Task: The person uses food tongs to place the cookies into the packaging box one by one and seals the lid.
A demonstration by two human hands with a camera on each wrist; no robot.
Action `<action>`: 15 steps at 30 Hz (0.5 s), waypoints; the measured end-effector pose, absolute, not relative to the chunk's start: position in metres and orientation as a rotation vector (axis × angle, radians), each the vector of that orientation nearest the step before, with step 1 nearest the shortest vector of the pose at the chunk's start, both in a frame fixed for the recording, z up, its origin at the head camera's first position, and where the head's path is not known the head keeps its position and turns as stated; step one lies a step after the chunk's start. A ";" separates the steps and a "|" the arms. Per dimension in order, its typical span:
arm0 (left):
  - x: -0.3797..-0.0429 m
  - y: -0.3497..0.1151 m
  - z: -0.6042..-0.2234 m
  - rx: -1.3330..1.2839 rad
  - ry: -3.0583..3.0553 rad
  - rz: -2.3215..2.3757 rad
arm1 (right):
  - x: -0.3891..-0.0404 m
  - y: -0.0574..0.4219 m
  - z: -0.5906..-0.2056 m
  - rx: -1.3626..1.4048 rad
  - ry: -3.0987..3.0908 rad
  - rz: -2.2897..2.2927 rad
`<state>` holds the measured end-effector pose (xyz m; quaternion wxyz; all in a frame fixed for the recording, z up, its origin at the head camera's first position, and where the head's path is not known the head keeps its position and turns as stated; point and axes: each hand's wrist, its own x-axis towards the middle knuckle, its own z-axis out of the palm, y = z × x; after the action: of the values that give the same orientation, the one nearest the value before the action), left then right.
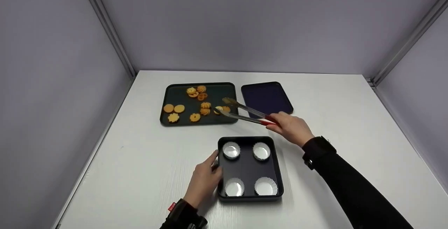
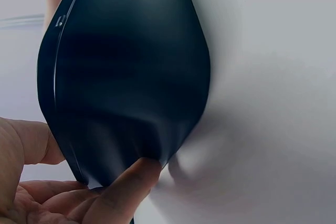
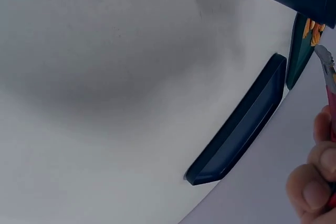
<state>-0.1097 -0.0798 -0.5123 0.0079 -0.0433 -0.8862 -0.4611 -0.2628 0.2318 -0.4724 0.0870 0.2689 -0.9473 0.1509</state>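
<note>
My right hand [image 1: 292,127] grips the red handles of metal tongs [image 1: 252,110]. The tong arms are spread, their tips over the right part of a dark green tray [image 1: 183,99]. One tip overlaps a round cookie [image 1: 218,110] in the head view. Cookies of several shapes lie in groups on that tray. My left hand [image 1: 204,178] holds the left wall of a deep dark square pan [image 1: 241,167], with thumb and fingers at its side in the left wrist view. Inside the pan, a white paper cup [image 1: 231,150] stands near each corner.
A dark blue tray [image 1: 264,98] lies to the right of the green one, behind the tongs. Everything stands on a white table [image 1: 140,173]. Grey panels [image 1: 227,22] enclose its back and sides.
</note>
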 end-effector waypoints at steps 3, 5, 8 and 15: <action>-0.109 -0.080 -0.513 -0.147 -2.766 -1.438 | -0.264 0.229 -0.475 0.828 -2.815 0.434; -0.109 -0.080 -0.513 -0.158 -2.765 -1.437 | -0.264 0.227 -0.476 0.845 -2.815 0.423; -0.109 -0.080 -0.514 -0.167 -2.767 -1.434 | -0.264 0.224 -0.476 0.861 -2.820 0.413; -0.109 -0.080 -0.514 -0.167 -2.781 -1.417 | -0.263 0.219 -0.475 0.881 -2.763 0.365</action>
<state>-0.1094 -0.0804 -0.5140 0.0080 -0.0534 -0.8896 -0.4535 -0.2632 0.2191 -0.4746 0.1091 0.2996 -0.9396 0.1242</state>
